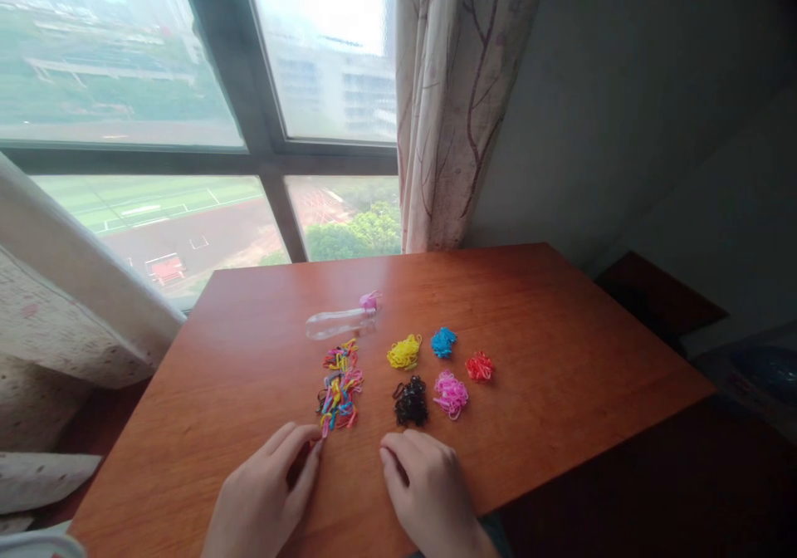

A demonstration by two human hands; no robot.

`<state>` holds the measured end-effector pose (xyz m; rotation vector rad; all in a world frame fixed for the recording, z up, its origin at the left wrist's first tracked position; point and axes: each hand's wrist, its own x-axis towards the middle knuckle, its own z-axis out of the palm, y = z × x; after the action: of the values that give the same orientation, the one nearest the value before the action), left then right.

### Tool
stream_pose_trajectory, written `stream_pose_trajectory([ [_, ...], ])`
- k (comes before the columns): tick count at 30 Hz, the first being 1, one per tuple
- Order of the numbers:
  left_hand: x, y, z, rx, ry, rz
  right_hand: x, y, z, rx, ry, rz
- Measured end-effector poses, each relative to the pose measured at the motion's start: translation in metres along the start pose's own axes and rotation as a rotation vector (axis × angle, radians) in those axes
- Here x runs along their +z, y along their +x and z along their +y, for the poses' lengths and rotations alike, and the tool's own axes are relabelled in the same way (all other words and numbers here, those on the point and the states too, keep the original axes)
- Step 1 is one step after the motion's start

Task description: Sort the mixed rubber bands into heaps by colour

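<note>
Small rubber bands in mixed colours (339,396) lie in a loose pile left of the table's middle. My left hand (274,479) is at the pile's near edge, thumb and forefinger pinched together; a bit of red shows by the fingertips, too small to make out. My right hand (423,479) rests closed, fingers curled and thumb against the forefinger, just in front of a black pile of bands (411,401); whatever may be in it is hidden. Sorted by colour, further piles lie beyond: yellow bands (404,352), blue bands (443,342), pink bands (451,394) and red bands (480,367).
A clear plastic container with a pink top (342,319) lies on its side behind the mixed pile. The brown wooden table (560,359) stands against a window (336,93) with patterned curtains (448,110). Its right edge drops to a dark area.
</note>
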<state>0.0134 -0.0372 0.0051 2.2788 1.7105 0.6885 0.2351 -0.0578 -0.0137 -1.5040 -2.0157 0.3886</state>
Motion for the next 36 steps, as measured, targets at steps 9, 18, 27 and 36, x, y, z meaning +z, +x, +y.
stream_pose_trajectory([
  [9,0.007,-0.004,-0.008,-0.007,-0.079,-0.030,0.027,0.024,-0.034,0.101,-0.112,0.009],
  [18,0.005,-0.004,-0.004,0.000,-0.099,-0.023,0.032,0.028,-0.033,0.035,-0.128,0.094],
  [27,0.005,-0.003,-0.006,-0.001,-0.094,-0.020,-0.003,0.027,-0.022,0.071,0.105,0.207],
  [36,0.004,-0.002,-0.005,0.022,-0.085,-0.006,-0.060,0.010,0.070,0.350,-0.058,0.392],
])
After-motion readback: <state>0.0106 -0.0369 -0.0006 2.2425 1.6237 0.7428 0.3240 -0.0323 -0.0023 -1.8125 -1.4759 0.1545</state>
